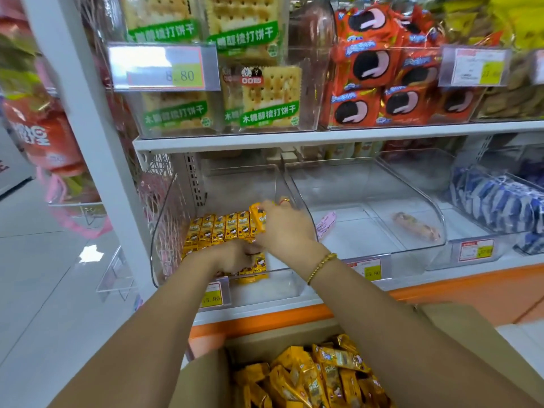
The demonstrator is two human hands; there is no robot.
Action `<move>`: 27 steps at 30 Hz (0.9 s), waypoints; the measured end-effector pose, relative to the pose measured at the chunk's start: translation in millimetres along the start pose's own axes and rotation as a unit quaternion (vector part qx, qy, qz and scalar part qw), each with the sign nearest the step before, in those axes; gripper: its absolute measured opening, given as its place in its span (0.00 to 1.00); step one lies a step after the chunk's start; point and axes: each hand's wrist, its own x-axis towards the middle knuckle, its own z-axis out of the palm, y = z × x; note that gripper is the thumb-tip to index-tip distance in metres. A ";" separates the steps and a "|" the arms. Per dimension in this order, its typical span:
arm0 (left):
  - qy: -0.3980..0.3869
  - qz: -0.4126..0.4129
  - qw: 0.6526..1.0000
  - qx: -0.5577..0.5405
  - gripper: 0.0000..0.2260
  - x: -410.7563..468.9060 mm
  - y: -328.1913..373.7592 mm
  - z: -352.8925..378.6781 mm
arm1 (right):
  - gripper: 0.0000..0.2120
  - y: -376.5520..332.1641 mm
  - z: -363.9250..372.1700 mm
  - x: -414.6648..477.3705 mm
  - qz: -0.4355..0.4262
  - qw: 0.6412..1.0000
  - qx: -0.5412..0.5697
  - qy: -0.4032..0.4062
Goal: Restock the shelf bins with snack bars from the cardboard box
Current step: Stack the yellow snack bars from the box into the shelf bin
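Pale glossy floor fills the store aisle at nine o'clock and offers the only wide open space, with red hanging bags at ten o'clock. A white upright post closes the shelving on that side. The upper shelf board runs across above the hands, so the way into the lower bins is through their open tops, under its front edge. On the board stand cracker packs at twelve o'clock behind a price tag, and orange cookie packs at one o'clock. Below, the left bin of clear plastic holds a row of snack bars standing on end along its back. The left hand lies over the bin's low front lip, fingers curled down onto the front bars there. Just to its right, the right hand, with a bead bracelet on the wrist, pinches the end bar upright at the row's right end, close to the bin's right wall. The middle bin at three o'clock holds only a stray wrapped piece, with a pink wrapper at its left wall. Blue packets fill the far right bin. An orange base strip edges the shelving below. At six o'clock the cardboard box sits open between the forearms, with loose yellow bars heaped inside.
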 end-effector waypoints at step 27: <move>0.045 0.007 0.997 -0.059 0.27 4.0 0.7 5.0 | 0.13 3.8 -6.1 18.1 -0.162 0.922 -0.253 -0.245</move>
